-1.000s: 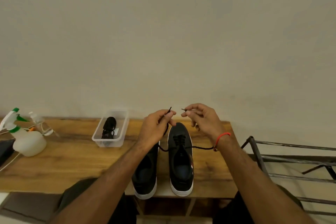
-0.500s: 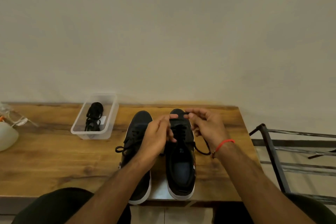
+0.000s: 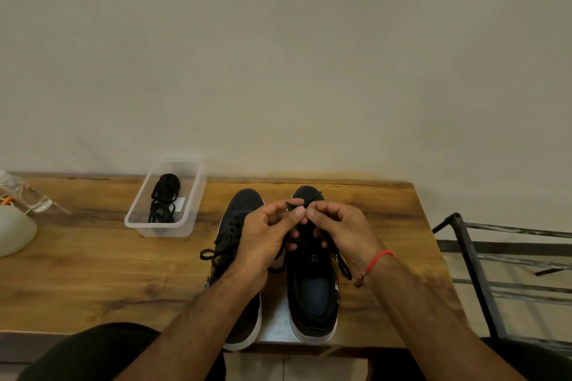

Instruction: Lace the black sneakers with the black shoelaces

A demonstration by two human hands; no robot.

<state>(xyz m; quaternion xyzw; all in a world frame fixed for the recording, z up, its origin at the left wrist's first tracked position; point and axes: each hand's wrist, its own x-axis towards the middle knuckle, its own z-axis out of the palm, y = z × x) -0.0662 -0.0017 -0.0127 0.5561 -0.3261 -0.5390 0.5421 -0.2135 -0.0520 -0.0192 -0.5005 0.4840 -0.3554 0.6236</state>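
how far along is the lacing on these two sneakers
Done, by the look of it: the left sneaker already carries a lace, its loose end lying on the table. In hand: the left hand and right hand each pinch an end of the shoelace over the right sneaker. Left: threading its upper eyelets; how many are filled is hidden by the hands.

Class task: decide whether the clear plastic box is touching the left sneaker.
Apart. The head view shows bare wooden tabletop between the clear plastic box and the left sneaker.
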